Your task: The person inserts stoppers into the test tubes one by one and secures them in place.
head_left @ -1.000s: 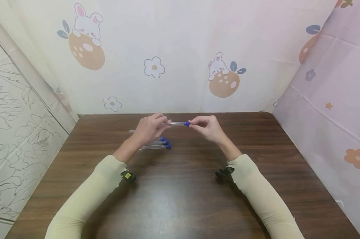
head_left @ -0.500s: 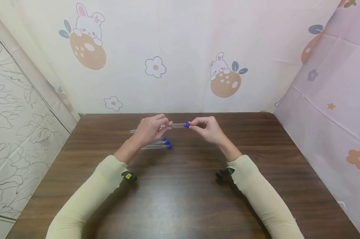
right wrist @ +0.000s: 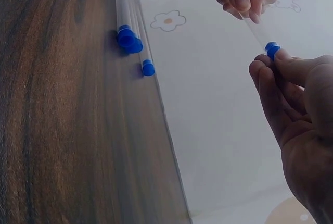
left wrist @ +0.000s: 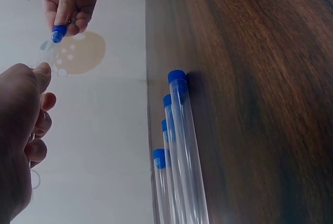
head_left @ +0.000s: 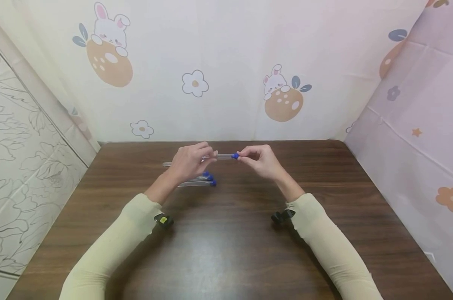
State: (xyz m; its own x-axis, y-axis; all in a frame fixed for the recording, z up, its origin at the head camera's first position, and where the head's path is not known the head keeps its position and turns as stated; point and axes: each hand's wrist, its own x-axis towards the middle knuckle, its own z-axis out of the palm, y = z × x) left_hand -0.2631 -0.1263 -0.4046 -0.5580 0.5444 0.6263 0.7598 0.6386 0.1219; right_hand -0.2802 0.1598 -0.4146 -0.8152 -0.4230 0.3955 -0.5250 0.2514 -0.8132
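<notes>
Over the back part of the wooden table, my left hand (head_left: 194,160) grips a clear test tube (head_left: 224,156) held nearly level. Its mouth end points right, where a blue stopper (head_left: 235,156) sits. My right hand (head_left: 263,160) pinches that stopper between thumb and fingertips, as the right wrist view also shows around the blue stopper (right wrist: 272,50). Most of the tube's other end is hidden by my left hand. Below that hand, several more test tubes (left wrist: 183,130) with blue stoppers (left wrist: 177,75) lie side by side on the table.
The dark wooden table (head_left: 219,241) ends at a pale curtain (head_left: 226,104) printed with rabbits and flowers. More patterned cloth (head_left: 410,137) hangs at the right side. A clear tube end (head_left: 167,164) shows left of my left hand.
Very little differs. Both hands stay at the tube and its stopper; my left fingertips sit slightly farther right along the tube. The lying tubes have not moved.
</notes>
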